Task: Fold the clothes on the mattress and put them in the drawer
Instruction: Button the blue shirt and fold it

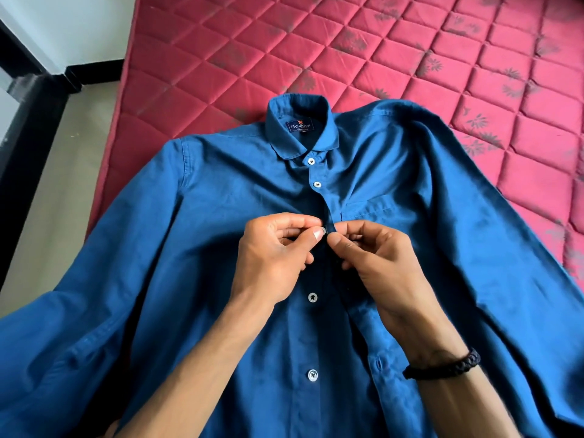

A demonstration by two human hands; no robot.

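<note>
Item: one dark blue long-sleeved cotton button-front shirt (221, 216), laid face up and spread across the centre and lower frame, upon a crimson diamond-quilted satin mattress (379, 42) seen in the upper right. Condition of task: early. The shirt is not yet folded; its sleeves are spread to both sides. The two top buttons below the collar are seen fastened; the third white button (323, 230), at frame centre, is being worked; two further buttons lower down lie beside a placket that seems unclosed there. Folding and stowing are judged to remain; no drawer is shown. Left hand (275, 248): fingers curled, the button pinched between thumb and forefinger. Right hand (376, 257): fingers curled, the placket edge pinched beside the button; a black braided wristband (448, 365) is worn. Markings: a navy woven collar label (299, 126) reads roughly "Ridhiya"; smaller lettering is illegible.
</note>
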